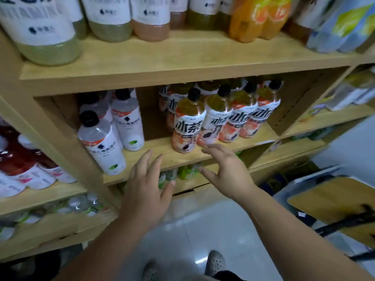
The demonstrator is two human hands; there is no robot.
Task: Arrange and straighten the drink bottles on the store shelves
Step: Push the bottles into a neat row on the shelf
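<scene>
Middle shelf (156, 146): wooden board. On its right part stand tea bottles (187, 122) with black caps and peach-and-white labels. 4 of them run across the front in a slanting row that steps back toward the right, with more packed behind.

On the left part stand clear bottles (101, 142) with white labels and black caps, at least 3. The front one is close to the board's front edge. A bare stretch of board lies between the 2 groups.

Left hand (146, 185) is in front of the shelf edge below that gap, fingers straight and spread, holding nothing. Right hand (225, 171) is just under the front tea bottles, fingers spread and loosely bent, nothing in its grasp. Its fingertips are just beside the bottle bases; blur hides whether they touch.

Top shelf (182, 55) carries large white-labelled bottles (40, 33) and orange bottles (255, 17). Below: pale tiled floor (203, 230), 2 grey shoes (216, 262).
</scene>
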